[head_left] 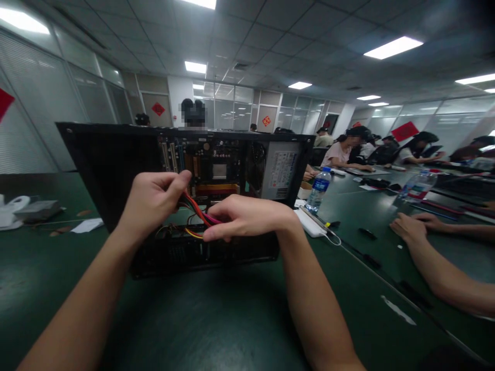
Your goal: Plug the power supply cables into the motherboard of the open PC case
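Note:
A black computer case (88,170) stands upright on the green table, its side open towards me. Inside are a motherboard (209,150) and, at the upper right, a power supply (282,167) with a white label. A bundle of coloured power cables (197,208) runs between my hands in front of the board. My left hand (154,198) closes its fingers on the upper end of the bundle; any plug there is hidden. Further right, my right hand (247,219) pinches the same cables from above, fingers pointing left.
A water bottle (319,189) and a white power strip (311,222) stand right of the case. Another person's hands (413,229) rest on the table at the right, near a second bottle (419,186). A grey box (37,211) and white paper (87,225) lie at the left.

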The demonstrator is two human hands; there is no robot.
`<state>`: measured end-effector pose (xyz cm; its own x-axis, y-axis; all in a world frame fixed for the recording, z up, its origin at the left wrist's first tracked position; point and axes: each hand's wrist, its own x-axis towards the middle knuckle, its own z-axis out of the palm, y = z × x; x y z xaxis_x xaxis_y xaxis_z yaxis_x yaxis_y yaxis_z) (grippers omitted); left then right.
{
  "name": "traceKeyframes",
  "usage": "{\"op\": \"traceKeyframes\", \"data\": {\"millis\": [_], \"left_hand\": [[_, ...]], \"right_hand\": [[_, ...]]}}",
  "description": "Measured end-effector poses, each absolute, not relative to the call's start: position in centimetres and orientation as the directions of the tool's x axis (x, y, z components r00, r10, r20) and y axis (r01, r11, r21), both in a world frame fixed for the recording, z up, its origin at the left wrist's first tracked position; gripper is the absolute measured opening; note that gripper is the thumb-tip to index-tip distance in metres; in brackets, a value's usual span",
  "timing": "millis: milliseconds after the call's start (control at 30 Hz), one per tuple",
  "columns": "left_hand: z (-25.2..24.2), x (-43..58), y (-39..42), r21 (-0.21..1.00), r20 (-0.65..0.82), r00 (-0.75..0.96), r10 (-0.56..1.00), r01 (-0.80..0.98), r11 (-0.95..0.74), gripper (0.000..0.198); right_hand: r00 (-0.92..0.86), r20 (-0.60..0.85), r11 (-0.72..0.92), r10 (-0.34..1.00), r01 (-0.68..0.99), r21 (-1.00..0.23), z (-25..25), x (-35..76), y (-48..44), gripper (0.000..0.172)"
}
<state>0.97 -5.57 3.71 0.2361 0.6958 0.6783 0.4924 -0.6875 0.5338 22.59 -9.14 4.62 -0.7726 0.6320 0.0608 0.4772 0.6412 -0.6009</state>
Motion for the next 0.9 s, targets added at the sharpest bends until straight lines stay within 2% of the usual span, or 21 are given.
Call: {"op": "traceKeyframes", "data": {"millis": [100,167,267,333,433,633,767,833,900], "left_hand": [[2.3,1.0,-3.4,0.438,0.551,0.458,0.698,0.554,-0.708,0.049],[0.7,0.9,-1.3,0.411,0.514,0.483,0.709,0.586,-0.698,0.05],[-2.1,0.3,1.8,0.404,0.469,0.449,0.761,0.657,-0.637,0.055],[-3.7,0.0,3.1,0.403,0.319,0.533,0.783,0.672,-0.622,0.051],[-4.9,-0.3,3.5,0.4,0.119,0.569,0.813,0.722,-0.564,0.052],[-4.9,0.1,2.6,0.397,-0.166,0.591,0.79,0.773,-0.495,0.06],[-5.1,0.3,2.3,0.362,-0.163,0.562,0.811,0.799,-0.481,0.064],[-5.0,0.4,2.2,0.349,-0.083,0.554,0.829,0.795,-0.496,0.061],[-4.8,0.5,2.1,0.372,0.061,0.561,0.826,0.755,-0.54,0.055]], "right_hand": [[-0.714,0.004,0.615,0.7,0.6,-0.512,3.4,22.2,-7.9,0.035],[-0.686,-0.001,0.605,0.728,0.643,-0.469,2.0,21.8,-6.4,0.031],[-0.654,0.033,0.594,0.756,0.664,-0.454,-0.8,21.0,-3.8,0.036],[-0.624,0.086,0.595,0.777,0.681,-0.427,-2.8,20.6,-2.3,0.037],[-0.589,-0.03,0.496,0.808,0.706,-0.506,-4.8,20.3,-0.8,0.041],[-0.614,-0.117,0.453,0.78,0.685,-0.571,-5.0,20.8,-0.9,0.049],[-0.65,-0.129,0.473,0.749,0.66,-0.584,-4.8,21.2,-1.0,0.049],[-0.665,-0.088,0.502,0.742,0.638,-0.584,-5.1,21.3,-0.9,0.047],[-0.669,-0.005,0.529,0.743,0.592,-0.609,-5.3,21.3,-0.9,0.041]]}}
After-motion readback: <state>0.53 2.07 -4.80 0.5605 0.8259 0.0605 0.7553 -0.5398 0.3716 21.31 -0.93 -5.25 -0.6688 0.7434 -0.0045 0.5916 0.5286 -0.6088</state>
